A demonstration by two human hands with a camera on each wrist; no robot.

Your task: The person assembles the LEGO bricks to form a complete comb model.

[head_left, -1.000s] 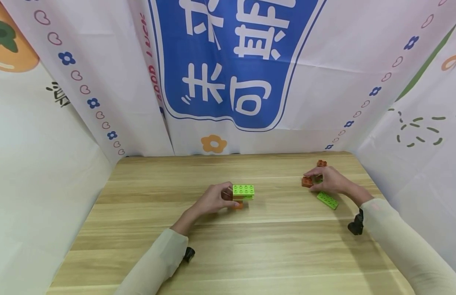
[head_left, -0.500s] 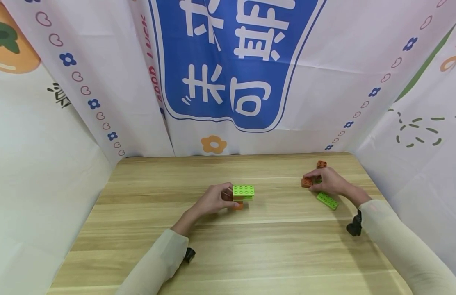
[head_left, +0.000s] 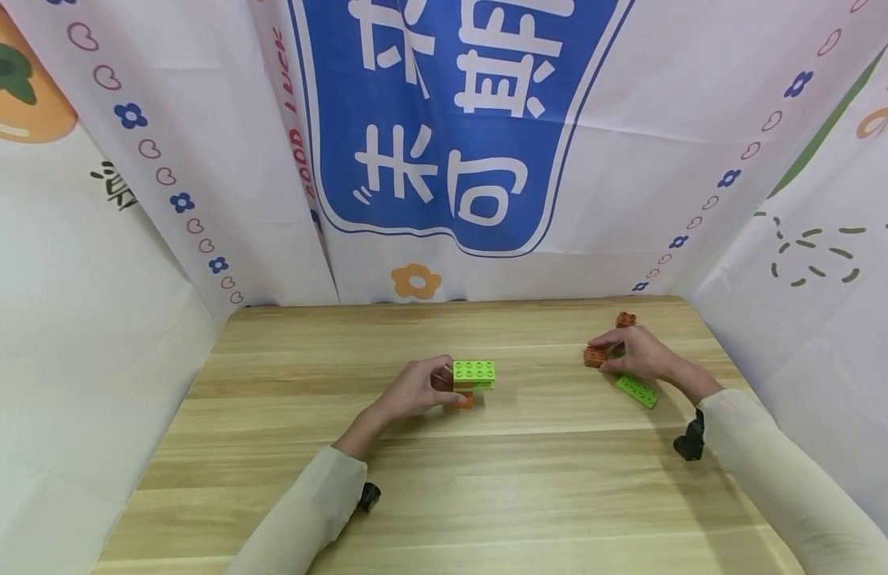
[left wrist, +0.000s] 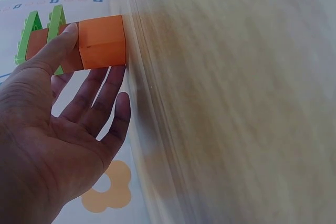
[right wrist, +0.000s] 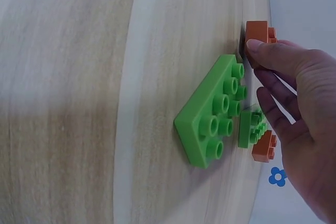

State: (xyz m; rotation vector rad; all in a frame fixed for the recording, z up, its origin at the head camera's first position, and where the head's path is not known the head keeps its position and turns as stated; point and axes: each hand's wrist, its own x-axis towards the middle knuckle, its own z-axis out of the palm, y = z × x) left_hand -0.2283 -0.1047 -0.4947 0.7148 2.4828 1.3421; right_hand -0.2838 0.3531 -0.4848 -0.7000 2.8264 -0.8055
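Observation:
Near the middle of the table, my left hand (head_left: 411, 389) holds a stack of toy building bricks (head_left: 474, 372) between thumb and fingers. An orange brick (left wrist: 104, 41) forms its base at the tabletop, with brown bricks and two green plates layered above. Over to the right, my right hand (head_left: 647, 354) pinches a reddish-brown brick (head_left: 595, 357), its thumb (right wrist: 262, 47) on the near side. Just below that hand lies a green studded plate (head_left: 637, 392). A second green piece (right wrist: 245, 128) sits beneath the palm, mostly hidden in the head view.
Another reddish-brown brick (head_left: 627, 319) lies behind the right hand, close to the table's back edge. Printed white cloth (head_left: 595, 200) hangs behind the wooden table (head_left: 444, 495) and along both sides. Each wrist carries a small black camera.
My right hand has drawn the reddish-brown brick slightly left and toward me. My left hand and the stack have stayed in place.

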